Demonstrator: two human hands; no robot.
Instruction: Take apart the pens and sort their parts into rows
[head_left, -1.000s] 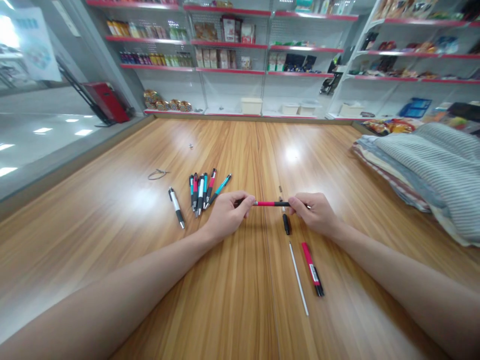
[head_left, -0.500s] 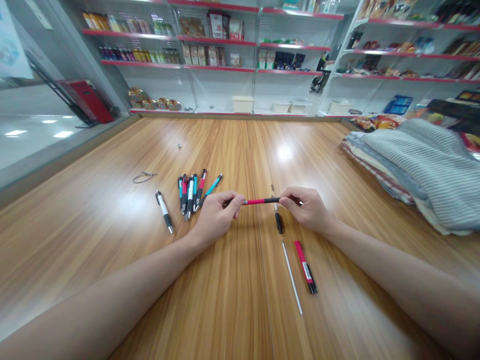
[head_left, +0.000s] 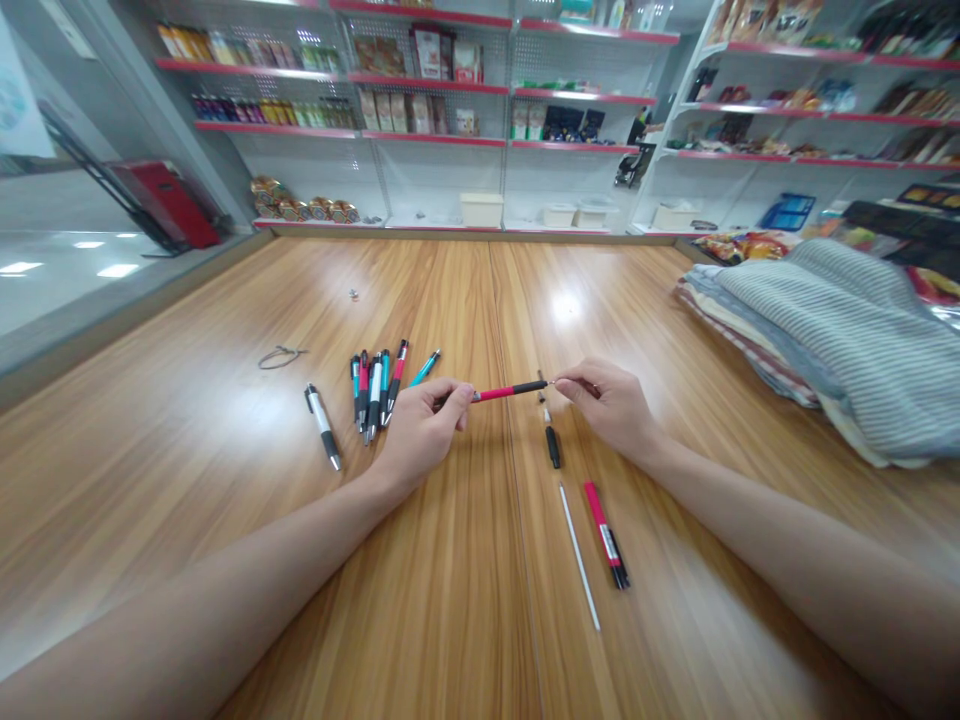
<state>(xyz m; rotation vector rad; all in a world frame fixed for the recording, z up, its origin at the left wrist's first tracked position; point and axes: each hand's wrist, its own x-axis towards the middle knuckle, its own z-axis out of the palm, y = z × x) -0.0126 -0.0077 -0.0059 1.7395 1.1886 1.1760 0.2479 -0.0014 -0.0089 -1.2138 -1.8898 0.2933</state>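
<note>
My left hand (head_left: 426, 418) is closed around the rear of a red ballpoint pen (head_left: 495, 394), whose black grip points to the right. At that front end, my right hand (head_left: 604, 402) pinches a small shiny pen tip, mostly hidden by the fingers. Below the right fingers lies a black pen grip part (head_left: 553, 447) with a pale end, and tiny dark parts lie just above it. Nearer to me are a white ink refill (head_left: 580, 555) and a red pen barrel (head_left: 606, 530) with a black end.
Left of my left hand lie several pens (head_left: 375, 390) in red, white and teal, with a single white pen (head_left: 323, 425) apart. A thin grey loop (head_left: 281, 357) is farther left. Folded cloths (head_left: 810, 330) fill the right side; stocked shelves (head_left: 435, 85) stand behind the table.
My right fingers have moved off the pen's black grip to its very end, with a small gap showing between. The pen now tilts slightly up to the right.
</note>
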